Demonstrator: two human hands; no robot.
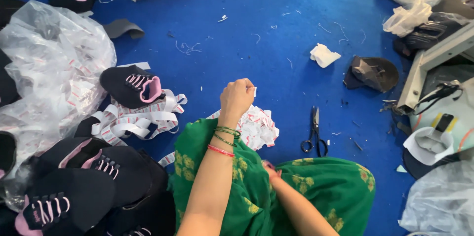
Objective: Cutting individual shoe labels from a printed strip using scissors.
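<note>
Over the blue floor (276, 68), the left hand (237, 97) lifts, grip pinching a small white label (254, 91) above the label pile (256, 127). Right hand (270, 171) rests on the green lap, grip unclear. Best to pinch one label cleanly; scissors (314, 132) lie near.

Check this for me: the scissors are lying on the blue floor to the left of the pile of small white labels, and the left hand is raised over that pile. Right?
Not quite. In the head view the scissors lie on the blue floor to the right of the pile of white labels, not the left. The left hand is indeed raised over that pile.
</note>
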